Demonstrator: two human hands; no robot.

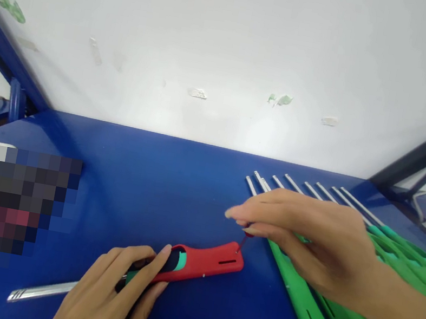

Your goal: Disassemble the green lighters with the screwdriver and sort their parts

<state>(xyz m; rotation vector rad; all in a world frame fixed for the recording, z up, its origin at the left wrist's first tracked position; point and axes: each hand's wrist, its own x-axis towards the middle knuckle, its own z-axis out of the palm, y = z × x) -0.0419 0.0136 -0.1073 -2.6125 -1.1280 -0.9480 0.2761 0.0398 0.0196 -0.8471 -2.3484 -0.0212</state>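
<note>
A red long-necked gas lighter (202, 265) lies on the blue table, its metal tube pointing left and a turquoise trigger showing in its opening. My left hand (112, 285) grips it around the trigger end, fingers over the top and thumb along the near side. Above its right end, my right hand (298, 235) pinches a small screwdriver (243, 242) with a thin shaft and a red handle mostly hidden by the fingers. The shaft's tip meets the handle near a small hole, beside a dark slot.
Several green lighters (306, 308) lie side by side to the right, metal tubes pointing away, partly under my right forearm. A blurred-out patch (2, 205) covers the left side. A white panel (232, 53) rises behind the blue table (145, 169), with dark supports at both sides.
</note>
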